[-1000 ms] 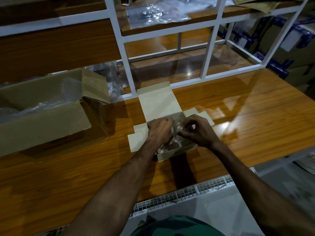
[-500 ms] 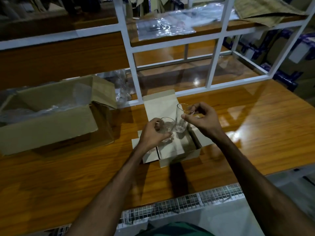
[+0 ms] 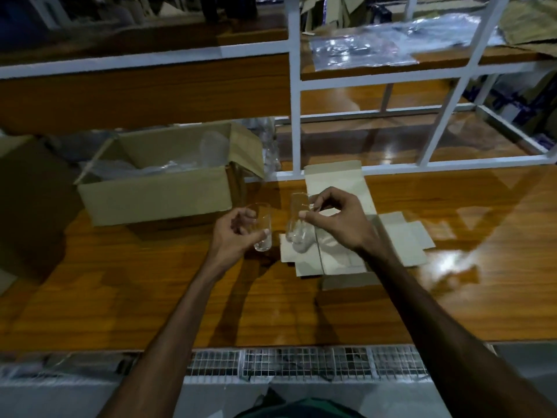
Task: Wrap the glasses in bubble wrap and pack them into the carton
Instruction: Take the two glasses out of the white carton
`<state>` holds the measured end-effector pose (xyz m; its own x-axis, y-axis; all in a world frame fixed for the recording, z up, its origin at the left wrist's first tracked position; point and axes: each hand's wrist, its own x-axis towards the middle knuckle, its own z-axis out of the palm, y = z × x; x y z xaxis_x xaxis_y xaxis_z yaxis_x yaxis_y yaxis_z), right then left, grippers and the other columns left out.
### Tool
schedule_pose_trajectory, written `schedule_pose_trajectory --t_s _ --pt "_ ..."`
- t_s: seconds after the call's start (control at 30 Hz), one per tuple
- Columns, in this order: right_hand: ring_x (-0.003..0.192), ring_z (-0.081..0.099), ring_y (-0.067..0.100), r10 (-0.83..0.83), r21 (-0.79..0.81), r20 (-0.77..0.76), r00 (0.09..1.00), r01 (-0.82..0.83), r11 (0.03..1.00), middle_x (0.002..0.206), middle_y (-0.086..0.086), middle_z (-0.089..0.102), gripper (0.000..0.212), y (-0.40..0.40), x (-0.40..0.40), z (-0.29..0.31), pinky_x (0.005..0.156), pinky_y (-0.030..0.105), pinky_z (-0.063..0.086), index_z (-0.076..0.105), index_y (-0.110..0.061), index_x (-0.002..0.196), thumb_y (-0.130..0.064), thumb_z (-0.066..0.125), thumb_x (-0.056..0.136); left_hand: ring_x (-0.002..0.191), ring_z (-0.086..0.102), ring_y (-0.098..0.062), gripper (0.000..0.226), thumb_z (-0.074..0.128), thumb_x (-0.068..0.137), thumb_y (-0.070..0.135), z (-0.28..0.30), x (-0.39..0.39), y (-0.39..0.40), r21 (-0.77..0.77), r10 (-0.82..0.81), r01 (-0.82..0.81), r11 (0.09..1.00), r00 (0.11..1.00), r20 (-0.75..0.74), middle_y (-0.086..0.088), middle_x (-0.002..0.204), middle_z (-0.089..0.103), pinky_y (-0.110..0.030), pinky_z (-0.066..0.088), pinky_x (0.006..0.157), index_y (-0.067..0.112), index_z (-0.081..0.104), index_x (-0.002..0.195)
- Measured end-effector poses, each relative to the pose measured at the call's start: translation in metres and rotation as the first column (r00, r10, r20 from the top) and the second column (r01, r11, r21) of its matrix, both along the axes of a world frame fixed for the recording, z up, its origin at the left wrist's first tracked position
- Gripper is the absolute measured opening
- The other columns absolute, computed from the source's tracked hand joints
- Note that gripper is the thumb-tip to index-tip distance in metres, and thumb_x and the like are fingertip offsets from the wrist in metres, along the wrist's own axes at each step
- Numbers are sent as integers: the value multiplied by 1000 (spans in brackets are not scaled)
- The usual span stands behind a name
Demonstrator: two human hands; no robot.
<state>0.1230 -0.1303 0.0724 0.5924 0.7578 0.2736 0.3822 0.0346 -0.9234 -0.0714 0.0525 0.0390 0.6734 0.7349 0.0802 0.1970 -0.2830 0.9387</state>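
My left hand [image 3: 236,233] grips a clear drinking glass [image 3: 261,226], upright, above the wooden table just left of a small grey open box [image 3: 401,236]. My right hand [image 3: 337,221] pinches the rim of a second clear glass [image 3: 297,218], which hangs over the small box's left flap. A brown open carton [image 3: 156,197] with clear plastic wrap inside stands at the left, behind my left hand. A sheet of bubble wrap [image 3: 361,52] lies on the upper shelf at the back right.
A white metal shelf frame [image 3: 294,116] rises behind the small box along the table's back. Crumpled clear plastic [image 3: 269,146] sits between the carton and the frame. The wooden table [image 3: 482,221] stretches right. A wire mesh strip [image 3: 301,362] edges its front.
Both hands lifted a glass each out of the small grey box. The left hand has carried its glass leftward, away from the box; the right glass stays above it.
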Motion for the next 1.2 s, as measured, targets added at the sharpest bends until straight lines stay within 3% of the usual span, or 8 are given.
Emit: schedule_pose_trajectory --t_s 0.17,0.33,0.4,0.53,0.73,0.97,1.1,1.2 --pt "83 68 18 127 -107 33 991 -123 987 87 4 70 33 37 -47 -24 75 40 59 66 -12 84 -32 91 77 83 59 -16 40 91 78 18 -21 -56 16 5 60 -59 998 997 -52 -15 110 68 -22 52 64 13 68 110" --pt "72 69 5 188 -222 64 980 -170 960 88 1 70 30 54 -86 -43 56 23 56 65 -12 84 -31 89 80 71 62 -3 39 89 79 13 -42 -94 29 13 81 -80 997 989 -123 -8 101 68 -19 52 58 12 66 110" --pt "66 68 5 200 -297 168 965 -144 944 82 -5 70 31 62 -94 -52 54 30 57 65 -21 83 -41 87 80 69 62 -1 36 89 79 11 -48 -104 34 6 75 -75 997 987 -139 -8 96 69 -21 53 59 10 66 107" --pt "69 66 3 214 -423 288 933 -76 903 90 -9 72 29 72 -104 -66 56 31 56 60 -34 82 -53 83 80 79 62 -16 42 91 76 10 -60 -115 43 6 56 -56 998 985 -161 -16 104 68 -35 55 67 11 67 111" --pt "64 68 5 200 -448 268 943 -62 892 85 -7 73 29 75 -109 -79 59 42 61 62 -32 83 -53 81 80 81 61 -8 49 89 78 8 -68 -114 46 -32 26 -32 999 984 -176 6 107 65 -18 53 62 28 61 112" --pt "85 71 10 179 -451 259 949 -45 891 111 -1 75 26 79 -109 -79 72 44 64 62 -33 83 -51 81 80 100 70 -14 51 92 74 11 -81 -111 57 -82 8 -24 996 981 -195 3 115 69 -32 61 80 25 65 115" --pt "93 71 14 198 -454 285 938 -50 889 131 0 70 26 79 -108 -79 72 43 64 60 -36 83 -54 79 79 101 73 -17 54 92 73 10 -84 -110 61 -93 -4 -14 996 982 -191 0 117 71 -32 62 78 23 66 119" --pt "91 70 15 206 -457 286 936 -55 888 129 0 70 27 79 -108 -83 70 44 64 63 -32 89 -53 78 81 102 72 -18 55 92 73 10 -86 -109 61 -103 3 -23 994 982 -189 0 117 71 -31 62 78 23 66 119"
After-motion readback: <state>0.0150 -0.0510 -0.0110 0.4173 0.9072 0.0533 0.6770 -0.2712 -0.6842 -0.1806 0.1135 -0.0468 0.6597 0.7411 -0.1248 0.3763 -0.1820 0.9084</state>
